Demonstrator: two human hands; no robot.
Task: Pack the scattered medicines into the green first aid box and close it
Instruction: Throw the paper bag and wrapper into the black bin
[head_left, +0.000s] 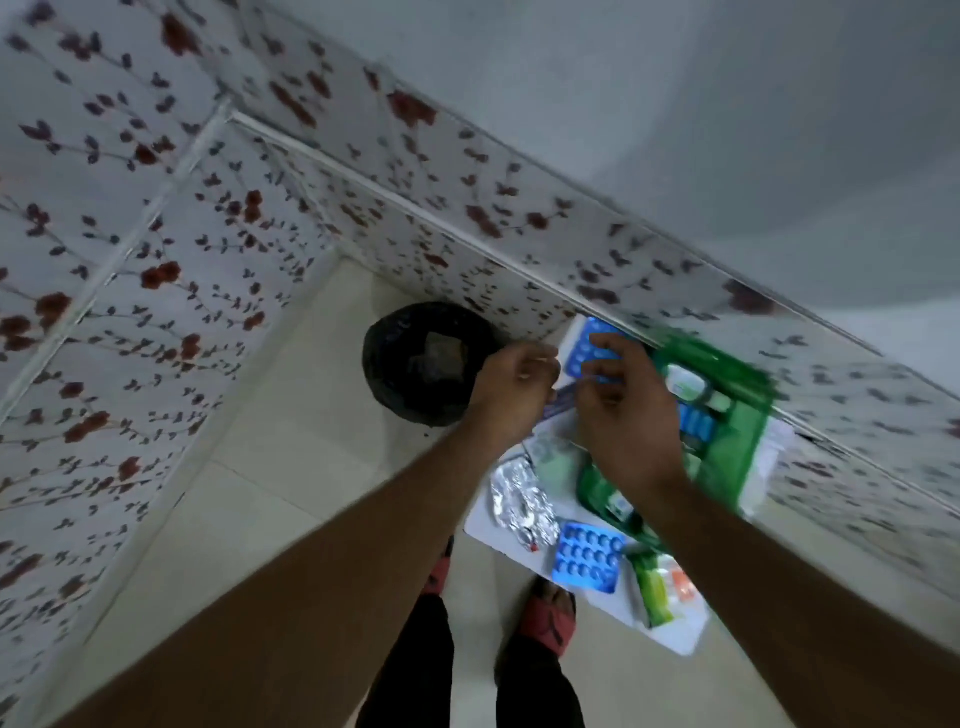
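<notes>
Both hands meet over the far end of the white table: the right hand (621, 410) has its fingers curled round a blue blister strip (592, 353), and the left hand (511, 387) pinches closed on what looks like the near edge of the same strip or a thin pack beside it; the frame is blurred, so I can't tell which. The green first aid box (727, 415) lies open just right of the hands, against the wall, w/ a white bottle (688, 384) and a blue strip (696, 421) already inside. So the step in hand looks like packing, approx midway: one item lifted, several left out. Next move prob. calls for carrying the strip right and down into the box, laid flat so the lid can shut later. Still loose on the white table (483, 525): a crumpled foil strip (519, 499), a second blue blister pack (587, 558), a green-and-white pack (655, 584) w/ something orange beside it, and a pale pack partly under the right wrist. The right forearm crosses over the box's near edge, hiding part of it. A black bin (423, 364) sits on the floor left of the table, clear of the work; the person's feet in red sandals (545, 621) stand below. Nothing blocks the path into the box.
</notes>
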